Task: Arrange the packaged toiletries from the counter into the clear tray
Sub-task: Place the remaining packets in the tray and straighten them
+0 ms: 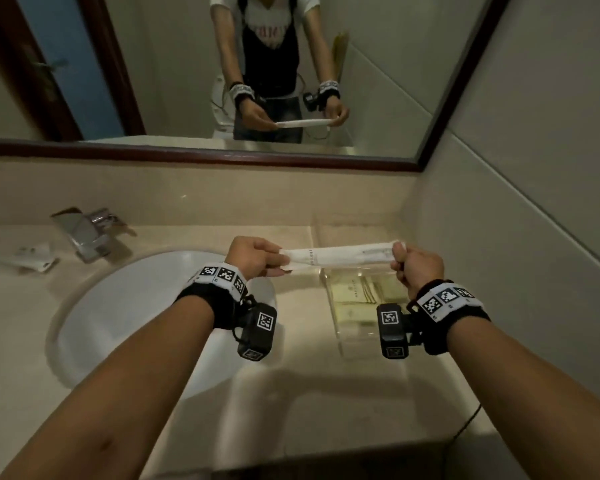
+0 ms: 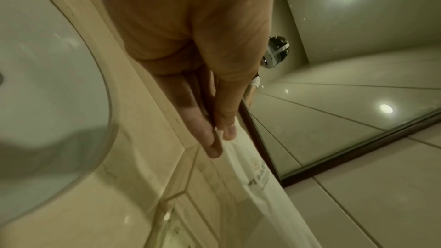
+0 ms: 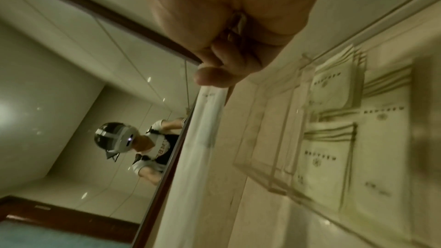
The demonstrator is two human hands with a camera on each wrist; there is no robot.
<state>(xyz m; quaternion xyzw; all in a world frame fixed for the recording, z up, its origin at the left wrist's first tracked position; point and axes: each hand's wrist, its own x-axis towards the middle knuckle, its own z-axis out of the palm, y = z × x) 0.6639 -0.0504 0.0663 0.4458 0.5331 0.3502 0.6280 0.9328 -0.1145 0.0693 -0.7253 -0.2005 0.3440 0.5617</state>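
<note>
A long white packet (image 1: 340, 255) with small dark print hangs level in the air above the counter, stretched between both hands. My left hand (image 1: 257, 256) pinches its left end (image 2: 238, 159) between thumb and fingers. My right hand (image 1: 417, 268) grips its right end, thumb on top (image 3: 210, 78). Under the packet's right half sits the clear tray (image 1: 331, 323), also in the right wrist view (image 3: 269, 159). Several flat cream packets (image 1: 355, 296) lie stacked inside it (image 3: 334, 91).
A round white basin (image 1: 125, 317) is sunk in the beige counter to the left, with a chrome tap (image 1: 87, 233) behind it. A small white packet (image 1: 32, 258) lies left of the tap. A framed mirror (image 1: 222, 154) runs along the back; a tiled wall (image 1: 534, 202) closes the right.
</note>
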